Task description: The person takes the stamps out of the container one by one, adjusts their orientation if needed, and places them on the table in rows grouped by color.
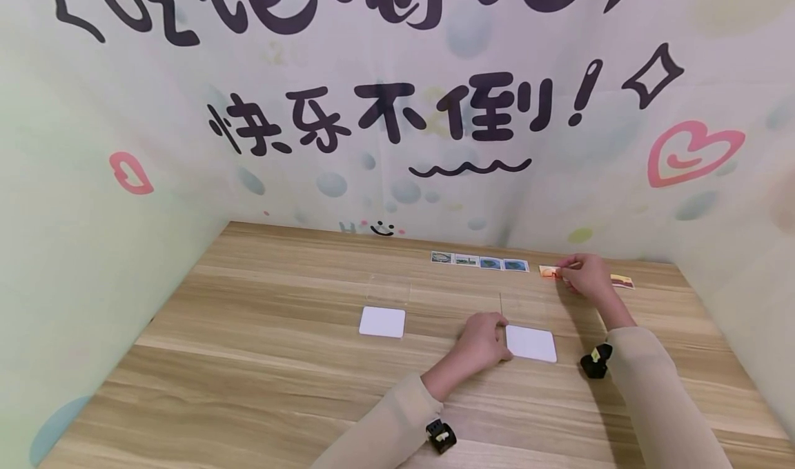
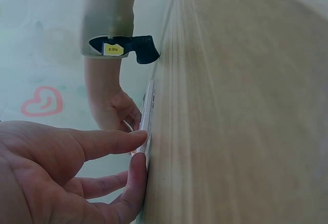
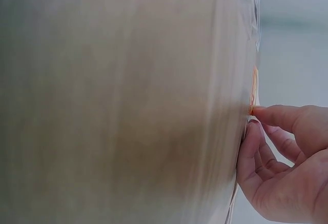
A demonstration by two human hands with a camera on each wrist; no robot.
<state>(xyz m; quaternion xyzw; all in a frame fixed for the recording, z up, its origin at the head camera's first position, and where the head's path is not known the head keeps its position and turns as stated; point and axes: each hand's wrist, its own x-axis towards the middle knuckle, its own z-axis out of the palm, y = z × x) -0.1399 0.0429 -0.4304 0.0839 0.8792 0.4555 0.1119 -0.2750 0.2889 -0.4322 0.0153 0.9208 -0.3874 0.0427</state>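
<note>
My right hand (image 1: 586,276) reaches to the back right of the table. Its thumb and index finger pinch the end of an orange stamp (image 1: 549,272), whose edge (image 3: 253,88) also shows in the right wrist view. A yellow and dark red stamp (image 1: 623,281) lies just right of this hand, partly behind it. My left hand (image 1: 483,341) grips the left edge of a flat white case (image 1: 531,343) with thumb and index finger. A clear lid (image 1: 522,305) extends behind this case. In the left wrist view, the thumb and fingertips (image 2: 137,134) meet at the thin edge.
Several blue and green stamps (image 1: 479,261) lie in a row along the back of the wooden table (image 1: 261,358). A second white case (image 1: 381,322) with a clear lid (image 1: 388,290) lies to the left. A printed cloth (image 1: 298,193) hangs behind the table.
</note>
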